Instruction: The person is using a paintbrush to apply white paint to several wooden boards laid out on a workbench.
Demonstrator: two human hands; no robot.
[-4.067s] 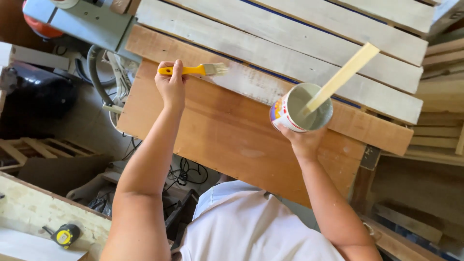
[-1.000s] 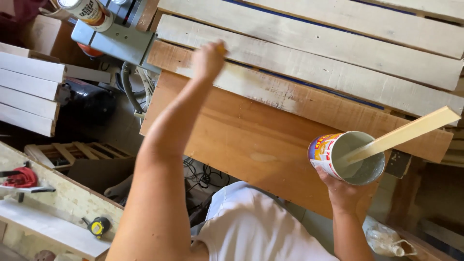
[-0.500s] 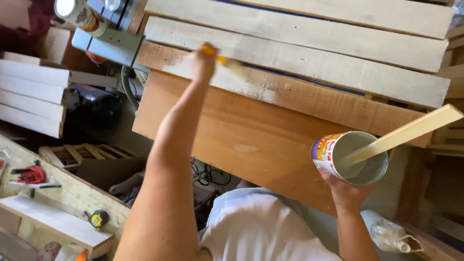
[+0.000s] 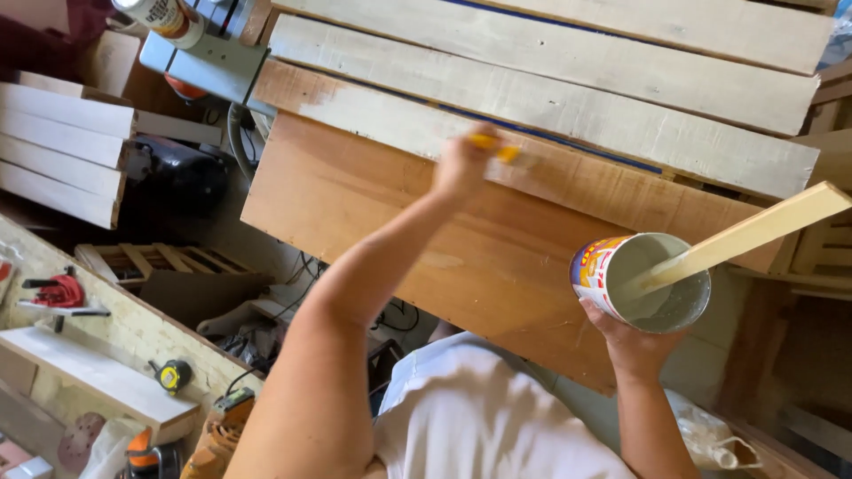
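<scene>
My left hand (image 4: 463, 164) grips a yellow-handled paintbrush (image 4: 501, 153), blurred, against a half-whitened wooden slat (image 4: 373, 111) of a slatted frame. The slat is whitish at its left part and bare brown to the right. My right hand (image 4: 626, 341) holds a paint can (image 4: 635, 279) from below, with pale paint inside and a long flat wooden stir stick (image 4: 754, 232) leaning out to the right. A bare brown wooden board (image 4: 355, 208) lies under my left arm.
Whitewashed slats (image 4: 568, 53) fill the top. White planks (image 4: 58, 151) are stacked at left. A red clamp (image 4: 58, 291), a tape measure (image 4: 171, 374) and an orange power tool (image 4: 142, 452) lie on the bench at lower left. A spray can (image 4: 164, 18) sits at top left.
My left hand with the brush has swept right along the slat, from its left end to its middle. The can stays held in my right hand.
</scene>
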